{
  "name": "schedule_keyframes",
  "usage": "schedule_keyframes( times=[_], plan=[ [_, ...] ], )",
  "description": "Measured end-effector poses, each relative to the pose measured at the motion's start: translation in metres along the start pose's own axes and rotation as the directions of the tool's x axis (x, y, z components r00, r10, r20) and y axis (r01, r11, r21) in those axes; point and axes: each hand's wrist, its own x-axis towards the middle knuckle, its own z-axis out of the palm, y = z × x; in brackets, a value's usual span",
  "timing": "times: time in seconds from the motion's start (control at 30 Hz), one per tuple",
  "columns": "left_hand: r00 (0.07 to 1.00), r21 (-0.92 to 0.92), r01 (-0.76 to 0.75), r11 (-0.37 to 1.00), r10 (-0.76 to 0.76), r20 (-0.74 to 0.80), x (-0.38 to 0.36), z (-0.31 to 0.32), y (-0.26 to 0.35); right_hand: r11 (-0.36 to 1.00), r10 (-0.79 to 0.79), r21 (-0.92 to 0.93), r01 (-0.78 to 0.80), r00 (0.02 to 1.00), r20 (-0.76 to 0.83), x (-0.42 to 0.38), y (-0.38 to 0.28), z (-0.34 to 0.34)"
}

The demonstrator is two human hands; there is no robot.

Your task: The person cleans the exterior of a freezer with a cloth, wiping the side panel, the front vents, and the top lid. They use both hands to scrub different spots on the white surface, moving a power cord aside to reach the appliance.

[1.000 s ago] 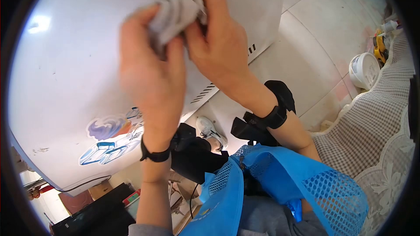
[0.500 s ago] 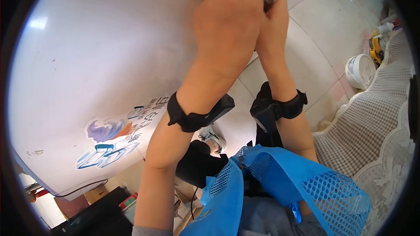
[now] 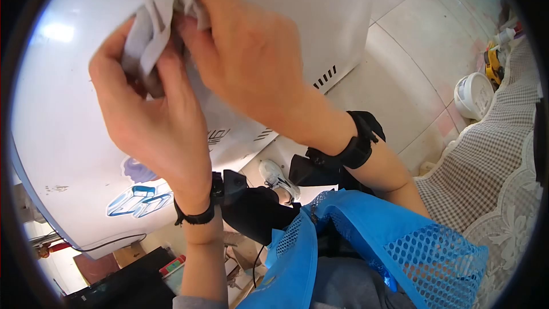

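A crumpled grey cloth [image 3: 151,37] is bunched between my two hands at the upper left. My left hand [image 3: 154,114] grips its lower part between thumb and fingers. From the right, my right hand [image 3: 251,60] has its fingers closed on the cloth's other side; some of those fingertips are hidden in the folds. Behind both hands is the smooth white panel [image 3: 63,120] of a large appliance, with blue and purple stickers [image 3: 140,199] and dark lettering partly covered by my left arm.
Dark vent slots [image 3: 325,78] mark the panel's edge. Pale floor tiles [image 3: 400,74] lie to the right, with a white bucket [image 3: 473,96] beside a checked cloth with lace trim [image 3: 457,177]. A dark flat object [image 3: 120,286] and boxes are at the lower left.
Both hands have moved left and down from the top middle, bringing the cloth in front of the white panel. My hands have spread apart, and the cloth shows more fully between them.
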Motion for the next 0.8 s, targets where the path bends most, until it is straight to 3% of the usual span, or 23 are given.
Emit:
schedule_keyframes(
  times=[0.07,0.1,0.13,0.17,0.23,0.27,0.3,0.37,0.4,0.53,0.57,0.6,0.63,0.67,0.73,0.8],
  plan=[
    [0.997,0.024,-0.079,0.997,0.080,-0.009,0.010,0.020,0.000,0.998,0.032,-0.052,-0.036,0.997,-0.068,0.007,0.010,-0.008],
    [0.972,0.048,-0.229,0.972,0.231,-0.036,0.015,0.038,0.000,0.993,0.061,-0.096,-0.074,0.989,-0.132,0.010,0.017,-0.013],
    [0.925,0.078,-0.372,0.925,0.377,-0.058,0.019,0.046,0.010,0.982,0.181,-0.024,-0.186,0.973,-0.147,0.013,0.022,-0.022],
    [0.959,0.131,-0.284,0.950,0.282,0.035,0.012,0.056,0.029,0.955,0.298,0.050,-0.293,0.942,-0.153,0.016,0.030,-0.033],
    [0.812,0.002,-0.583,0.812,0.583,0.005,0.010,0.100,0.005,0.961,0.237,-0.077,-0.266,0.933,-0.271,0.003,0.078,-0.040],
    [0.898,-0.074,-0.409,0.910,0.415,0.148,0.002,0.100,0.030,0.944,0.299,-0.057,-0.325,0.917,-0.265,-0.004,0.090,-0.048],
    [0.898,-0.078,-0.411,0.908,0.418,0.139,-0.004,0.105,0.033,0.924,0.358,-0.040,-0.380,0.897,-0.258,-0.009,0.098,-0.054],
    [0.866,-0.016,-0.330,0.944,0.310,0.392,-0.021,0.119,0.026,0.926,0.342,-0.072,-0.372,0.903,-0.260,-0.026,0.107,-0.055],
    [0.868,-0.020,-0.335,0.942,0.317,0.383,-0.024,0.117,0.022,0.924,0.335,-0.097,-0.369,0.906,-0.257,-0.029,0.108,-0.056],
    [0.965,-0.062,-0.190,0.980,0.198,0.174,-0.016,0.059,0.004,0.946,0.297,-0.091,-0.310,0.946,-0.133,-0.017,0.044,-0.034],
    [0.959,-0.026,-0.271,0.962,0.272,0.077,-0.007,0.046,-0.002,0.960,0.251,-0.105,-0.261,0.963,-0.103,-0.009,0.030,-0.026],
    [0.960,0.003,-0.281,0.960,0.281,0.011,0.003,0.030,-0.006,0.982,0.142,-0.109,-0.155,0.983,-0.117,0.001,0.017,-0.017],
    [0.985,-0.033,-0.173,0.984,0.173,-0.024,0.011,0.016,-0.002,0.992,0.031,-0.116,-0.046,0.991,-0.131,0.012,0.006,-0.009],
    [0.997,-0.075,-0.063,0.995,0.059,-0.053,0.020,0.006,0.003,0.993,0.026,-0.115,-0.042,0.990,-0.136,0.024,-0.003,-0.004],
    [0.986,-0.069,-0.099,0.993,0.088,-0.140,0.036,0.002,0.013,0.991,-0.133,-0.044,0.127,0.975,-0.179,0.043,-0.013,0.001],
    [0.981,-0.051,-0.102,0.993,0.092,-0.169,0.044,0.015,0.019,0.985,-0.118,-0.148,0.088,0.971,-0.210,0.050,-0.006,-0.003]
  ],
)
